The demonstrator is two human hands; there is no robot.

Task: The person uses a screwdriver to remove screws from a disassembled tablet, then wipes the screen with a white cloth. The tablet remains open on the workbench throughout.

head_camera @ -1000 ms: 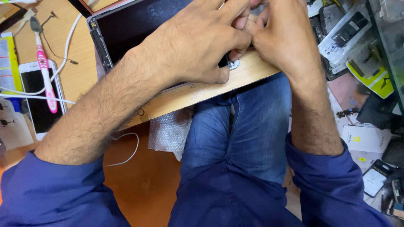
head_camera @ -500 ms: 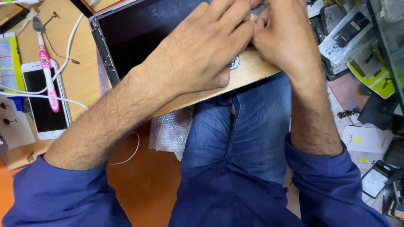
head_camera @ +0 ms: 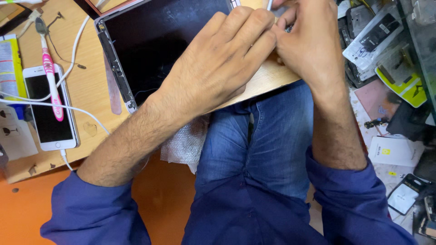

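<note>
Dark tablet [head_camera: 159, 50] lay upper centre on the wooden tabletop [head_camera: 91, 90], still whole. Left hand [head_camera: 218, 63] pressed flat on its right edge, fingers together. Right hand [head_camera: 309, 45] pinched a thin tool [head_camera: 269, 4] at the top corner. Opening looked barely begun.

A white smartphone [head_camera: 49, 109] lies face up, screen dark, on the wooden tabletop [head_camera: 88, 86] at the left. A pink-handled toothbrush [head_camera: 51, 77] rests across its upper part, bristles pointing away. A white cable [head_camera: 68, 68] loops over the wood and crosses the phone. A piece of bubble wrap [head_camera: 186, 145] hangs below the table edge. To the right lie a clutter of packaged phone parts [head_camera: 377, 38], a yellow-green packet [head_camera: 406, 88] and a small white box [head_camera: 393, 152].
</note>
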